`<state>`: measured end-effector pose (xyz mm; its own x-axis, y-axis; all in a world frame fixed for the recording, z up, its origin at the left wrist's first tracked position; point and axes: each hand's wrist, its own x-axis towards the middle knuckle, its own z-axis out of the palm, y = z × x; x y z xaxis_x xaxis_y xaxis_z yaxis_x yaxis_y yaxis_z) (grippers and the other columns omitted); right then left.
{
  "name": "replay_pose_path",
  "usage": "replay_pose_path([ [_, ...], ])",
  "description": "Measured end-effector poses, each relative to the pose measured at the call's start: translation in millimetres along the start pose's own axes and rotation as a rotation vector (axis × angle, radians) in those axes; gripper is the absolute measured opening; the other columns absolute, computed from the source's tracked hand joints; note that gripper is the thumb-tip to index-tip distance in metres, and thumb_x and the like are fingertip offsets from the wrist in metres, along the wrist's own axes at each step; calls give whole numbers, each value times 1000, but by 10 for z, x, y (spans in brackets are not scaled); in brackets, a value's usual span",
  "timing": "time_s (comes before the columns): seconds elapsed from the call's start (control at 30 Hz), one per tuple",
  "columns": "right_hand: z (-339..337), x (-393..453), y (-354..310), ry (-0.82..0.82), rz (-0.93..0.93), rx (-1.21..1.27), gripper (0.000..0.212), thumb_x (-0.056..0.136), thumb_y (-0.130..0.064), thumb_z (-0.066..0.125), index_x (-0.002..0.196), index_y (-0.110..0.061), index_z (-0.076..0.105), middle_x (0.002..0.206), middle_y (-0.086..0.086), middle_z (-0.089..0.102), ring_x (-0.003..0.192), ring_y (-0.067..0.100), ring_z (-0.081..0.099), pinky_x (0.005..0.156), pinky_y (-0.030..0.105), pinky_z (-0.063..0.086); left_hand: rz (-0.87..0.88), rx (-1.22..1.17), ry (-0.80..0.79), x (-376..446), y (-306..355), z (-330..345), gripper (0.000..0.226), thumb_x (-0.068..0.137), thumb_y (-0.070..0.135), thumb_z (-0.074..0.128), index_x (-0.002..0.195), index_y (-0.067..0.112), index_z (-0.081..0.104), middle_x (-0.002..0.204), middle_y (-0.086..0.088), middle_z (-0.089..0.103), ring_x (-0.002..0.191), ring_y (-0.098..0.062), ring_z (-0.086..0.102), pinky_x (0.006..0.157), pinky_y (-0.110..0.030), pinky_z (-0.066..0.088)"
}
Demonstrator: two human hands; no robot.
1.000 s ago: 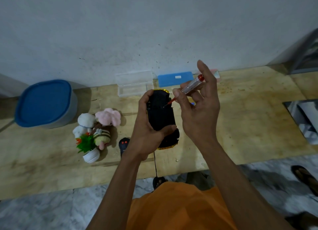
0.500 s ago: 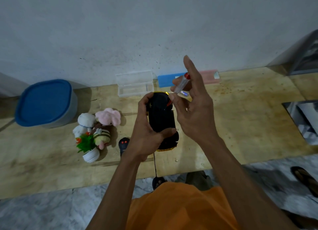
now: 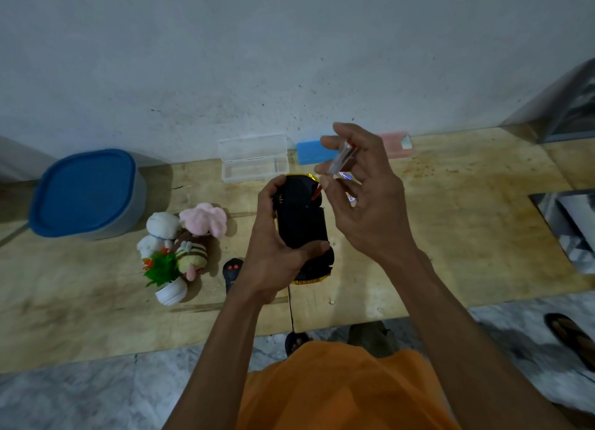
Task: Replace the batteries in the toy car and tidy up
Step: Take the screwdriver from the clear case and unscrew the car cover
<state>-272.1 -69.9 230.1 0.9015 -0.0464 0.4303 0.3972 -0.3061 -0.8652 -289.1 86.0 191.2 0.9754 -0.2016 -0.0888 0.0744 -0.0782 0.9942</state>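
Item: toy car [image 3: 302, 223], black underside up with gold trim at both ends, held above the worktop [image 3: 450, 236] near its middle. Left hand [image 3: 273, 249]: wrapped round the car's body, thumb across the near end, fingers over the far side. Right hand [image 3: 360, 204]: pinching a small screwdriver [image 3: 338, 162] with a clear handle, its red-tipped shaft meeting the car's far end, presumably at the battery-cover screw; the screw itself is too small to make out. Handling, as judged: light, rigid plastic shell, smooth and a little slippery; wheels and trim likely the weak parts, so grip is best taken across the flat flanks of the body, as now. The screwdriver is thin and apt to roll off if set down. On the worktop: clear case [image 3: 254, 159], open, by the wall; blue box [image 3: 314, 152] beside it; pink box [image 3: 397, 144] behind the right hand; remote [image 3: 232, 270] just left of the left wrist; plush toys [image 3: 183, 233]; small potted plant [image 3: 165, 278]; blue-lidded tub [image 3: 87, 194] far left.
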Motion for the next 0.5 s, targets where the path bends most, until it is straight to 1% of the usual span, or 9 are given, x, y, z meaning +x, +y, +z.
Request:
replay_pose_path([
  [0.07, -6, 22, -7, 49, -36, -58, 56, 91, -1, 70, 139, -14, 46, 126, 11, 60, 107, 16, 63, 84, 14, 53, 3, -1, -7, 11, 5, -5, 104, 67, -11, 86, 146, 29, 33, 138, 21, 48, 122, -5, 58, 91, -38, 59],
  [0.1, -7, 36, -3, 71, -48, -78, 57, 90, -2, 72, 138, -15, 46, 125, 13, 60, 106, 15, 62, 83, 11, 51, 0, -2, -12, 14, 7, -3, 104, 67, -12, 86, 146, 29, 32, 136, 25, 49, 120, -1, 58, 89, -33, 59],
  [0.17, 11, 46, -2, 77, -19, -43, 59, 91, 2, 69, 142, -13, 44, 123, 10, 62, 105, 15, 64, 84, 15, 54, -6, -13, -18, 14, 19, 1, 104, 67, -13, 85, 146, 29, 32, 135, 26, 49, 118, 0, 59, 86, -29, 59],
  [0.23, 37, 36, 0, 36, 14, 22, 59, 91, 8, 63, 143, -9, 41, 125, 9, 62, 109, 18, 67, 87, 25, 58, -5, -25, -19, 16, 23, 0, 104, 67, -13, 85, 146, 30, 33, 139, 20, 48, 117, -2, 60, 86, -32, 60],
  [0.27, 49, 29, -2, 22, 11, 29, 58, 91, 8, 62, 142, -9, 41, 127, 10, 61, 111, 20, 67, 87, 26, 58, -4, -30, -21, 16, 22, 0, 104, 68, -12, 85, 146, 30, 32, 140, 18, 48, 116, -2, 61, 85, -32, 60],
  [0.33, 64, 26, -17, 35, -19, -19, 56, 91, 2, 68, 139, -11, 45, 127, 10, 60, 108, 19, 65, 84, 22, 57, -2, -34, -29, 18, 28, 2, 104, 68, -13, 84, 147, 30, 32, 138, 19, 48, 114, -1, 62, 83, -29, 60],
  [0.4, 65, 43, -25, 69, -29, -41, 56, 90, -3, 72, 139, -15, 48, 122, 8, 61, 101, 14, 65, 81, 18, 56, -2, -34, -40, 18, 32, 8, 104, 68, -14, 83, 147, 30, 31, 137, 20, 48, 113, 1, 62, 83, -29, 59],
  [0.47, 56, 54, -29, 71, -24, -32, 58, 92, 1, 67, 141, -19, 43, 122, 9, 62, 102, 10, 65, 83, 17, 55, 3, -33, -46, 24, 31, 9, 103, 68, -15, 83, 147, 28, 31, 139, 19, 46, 111, 5, 61, 82, -26, 58],
  [0.5, 48, 54, -30, 56, -28, -28, 59, 93, 4, 64, 142, -19, 41, 125, 11, 62, 105, 11, 65, 84, 18, 55, 5, -36, -47, 25, 28, 6, 103, 68, -15, 83, 147, 27, 32, 140, 18, 45, 111, 7, 61, 81, -24, 58],
])
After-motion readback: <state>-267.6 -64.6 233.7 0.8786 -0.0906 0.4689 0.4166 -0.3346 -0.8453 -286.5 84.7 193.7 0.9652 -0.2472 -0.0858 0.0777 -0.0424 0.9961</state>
